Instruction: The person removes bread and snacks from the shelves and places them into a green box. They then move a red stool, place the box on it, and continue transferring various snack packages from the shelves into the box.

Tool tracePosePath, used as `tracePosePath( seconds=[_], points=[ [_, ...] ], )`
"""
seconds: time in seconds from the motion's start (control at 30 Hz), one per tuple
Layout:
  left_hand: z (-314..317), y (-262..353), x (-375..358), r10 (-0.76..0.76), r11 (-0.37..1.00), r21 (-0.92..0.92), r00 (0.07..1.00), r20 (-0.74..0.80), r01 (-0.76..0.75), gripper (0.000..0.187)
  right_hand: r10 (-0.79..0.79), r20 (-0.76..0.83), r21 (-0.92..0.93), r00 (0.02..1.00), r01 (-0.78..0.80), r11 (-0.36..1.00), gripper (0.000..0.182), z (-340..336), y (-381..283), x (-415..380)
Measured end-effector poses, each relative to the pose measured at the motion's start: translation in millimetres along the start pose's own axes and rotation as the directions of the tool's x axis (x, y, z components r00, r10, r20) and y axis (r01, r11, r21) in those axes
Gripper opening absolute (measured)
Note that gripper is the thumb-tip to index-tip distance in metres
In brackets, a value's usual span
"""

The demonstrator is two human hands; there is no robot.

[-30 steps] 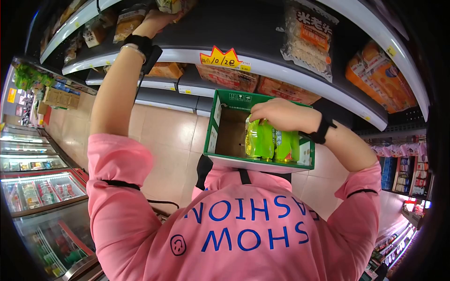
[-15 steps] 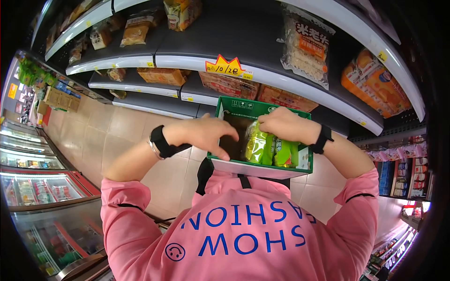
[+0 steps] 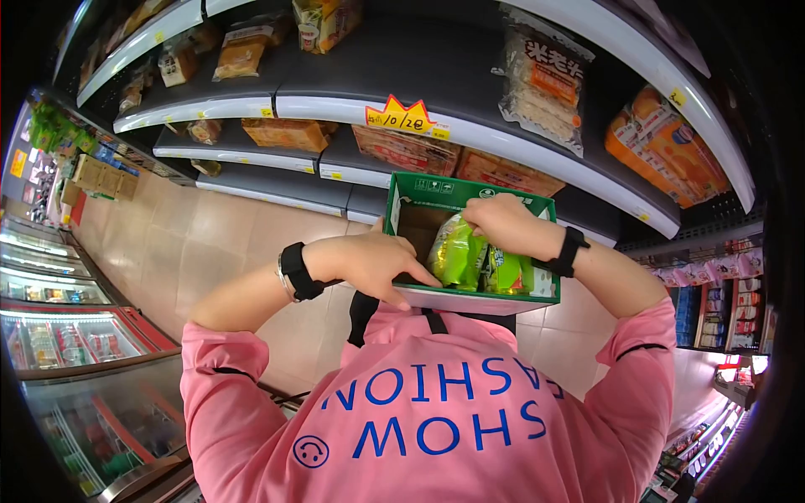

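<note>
A green cardboard box (image 3: pixel 411 186) with its top open is in front of my chest. Shiny green snack packets (image 3: pixel 506 275) stand in its right part, while the brown inside shows at the left. My right hand (image 3: pixel 507 225) reaches in over the far right side, its fingers pinching the top of a green packet (image 3: pixel 455 258), which tilts left. At the near left corner of the box is my left hand (image 3: pixel 375 261), its index finger inside the near wall and its thumb outside, gripping the edge. Its other fingers are partly hidden.
Shelves (image 3: pixel 335 80) ahead hold bread packs (image 3: pixel 243 54), a bag of rice crackers (image 3: pixel 543 80) and an orange pack (image 3: pixel 667 147). The lower shelf's white edge (image 3: pixel 482 126) runs just beyond the box. Glass-fronted fridges (image 3: pixel 71 335) stand at the left.
My left hand has come down from over the box's left part onto its near left edge. The packet in my right hand has tilted and shifted slightly left.
</note>
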State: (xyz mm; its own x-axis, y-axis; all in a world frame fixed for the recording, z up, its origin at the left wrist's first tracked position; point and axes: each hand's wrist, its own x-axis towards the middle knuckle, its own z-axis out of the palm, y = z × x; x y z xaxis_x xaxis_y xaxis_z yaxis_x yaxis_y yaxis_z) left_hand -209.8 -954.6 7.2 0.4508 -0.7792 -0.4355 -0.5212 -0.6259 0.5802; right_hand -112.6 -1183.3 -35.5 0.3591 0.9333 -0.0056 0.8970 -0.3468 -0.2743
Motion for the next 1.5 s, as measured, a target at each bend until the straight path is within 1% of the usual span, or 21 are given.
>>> tracePosePath(
  seconds=[0.17,0.23,0.3,0.37,0.5,0.57,0.63,0.77,0.8,0.83,0.93,0.97,1.03,1.1,1.17,1.23,1.27,1.3,1.37,1.43,1.5],
  points=[
    [1,4,3,-0.009,1.000,-0.020,0.999,0.041,0.010,0.051,0.028,0.064,-0.013,0.998,-0.027,1.000,0.012,-8,-2,26],
    [3,2,3,-0.017,0.999,-0.044,0.999,0.045,0.019,0.051,0.116,0.187,0.124,0.976,-0.141,0.982,0.012,-33,-8,34],
    [2,-3,1,-0.016,0.998,-0.067,1.000,0.010,0.016,0.047,0.089,0.160,0.179,0.983,-0.117,0.977,0.014,-51,-7,34],
    [0,-3,-2,-0.023,0.994,-0.107,0.999,-0.037,0.019,0.040,0.188,0.313,0.365,0.931,-0.300,0.881,0.015,-82,-12,28],
    [6,-16,-8,0.099,0.958,-0.239,0.967,-0.236,-0.156,0.035,0.046,0.112,0.475,0.993,-0.094,0.875,0.018,-119,5,5],
    [-7,-10,-17,-0.036,0.934,-0.352,0.960,-0.279,-0.067,0.033,0.201,0.134,0.605,0.970,-0.241,0.759,0.015,-136,4,-6],
    [-14,-20,-23,-0.126,0.918,-0.392,0.895,-0.429,-0.058,0.025,0.170,0.063,0.763,0.983,-0.157,0.627,0.013,-135,19,-13],
    [-31,-25,-29,-0.271,0.857,-0.481,0.633,-0.725,-0.183,0.064,0.241,0.069,0.842,0.968,-0.186,0.507,0.013,-147,24,-15],
    [-41,-19,-33,-0.295,0.863,-0.489,0.658,-0.692,-0.127,0.086,0.225,0.041,0.864,0.974,-0.147,0.482,0.013,-147,26,-13],
    [-46,-20,-32,-0.294,0.867,-0.483,0.653,-0.698,-0.125,0.086,0.208,0.012,0.884,0.978,-0.107,0.456,0.014,-148,26,-11],
    [-59,-20,-25,-0.151,0.803,-0.470,0.639,-0.755,-0.366,0.102,0.149,-0.011,0.883,0.989,-0.060,0.465,0.014,-159,18,0],
    [-62,-21,-22,-0.148,0.809,-0.462,0.635,-0.759,-0.364,0.102,0.144,-0.019,0.881,0.989,-0.051,0.471,0.014,-159,17,4],
    [-67,-22,-16,-0.139,0.616,-0.596,0.673,-0.727,-0.516,0.102,0.108,-0.094,0.893,0.990,0.036,0.449,0.013,-157,19,14],
    [-72,-20,-15,-0.172,0.619,-0.605,0.664,-0.727,-0.502,0.097,0.117,-0.116,0.882,0.986,0.048,0.470,0.013,-158,20,23],
    [-66,-35,-7,-0.261,0.431,-0.723,0.693,-0.672,-0.539,0.088,0.126,-0.133,0.872,0.983,0.055,0.487,0.014,-155,24,33],
    [-64,-45,-5,-0.307,0.394,-0.722,0.659,-0.687,-0.569,0.076,0.279,-0.357,0.817,0.892,0.154,0.555,0.017,-147,31,45],
    [-65,-48,-6,-0.337,0.352,-0.713,0.628,-0.701,-0.607,0.072,0.384,-0.253,0.865,0.888,0.030,0.500,0.038,-149,37,45],
    [-67,-52,-6,-0.369,0.311,-0.699,0.596,-0.713,-0.644,0.068,0.380,-0.254,0.865,0.890,0.033,0.501,0.038,-144,39,49],
    [-76,-66,-9,-0.414,0.269,-0.667,0.542,-0.731,-0.695,0.064,0.466,-0.227,0.938,0.855,0.063,0.341,0.063,-132,44,59],
    [-92,-76,-10,-0.432,0.343,-0.593,0.439,-0.788,-0.728,0.062,0.337,-0.087,0.965,0.938,-0.006,0.263,0.075,-131,42,68],
    [-109,-81,-11,-0.416,0.398,-0.576,0.419,-0.807,-0.714,0.062,0.349,-0.118,0.951,0.930,0.005,0.309,0.069,-127,31,88]
  ],
)
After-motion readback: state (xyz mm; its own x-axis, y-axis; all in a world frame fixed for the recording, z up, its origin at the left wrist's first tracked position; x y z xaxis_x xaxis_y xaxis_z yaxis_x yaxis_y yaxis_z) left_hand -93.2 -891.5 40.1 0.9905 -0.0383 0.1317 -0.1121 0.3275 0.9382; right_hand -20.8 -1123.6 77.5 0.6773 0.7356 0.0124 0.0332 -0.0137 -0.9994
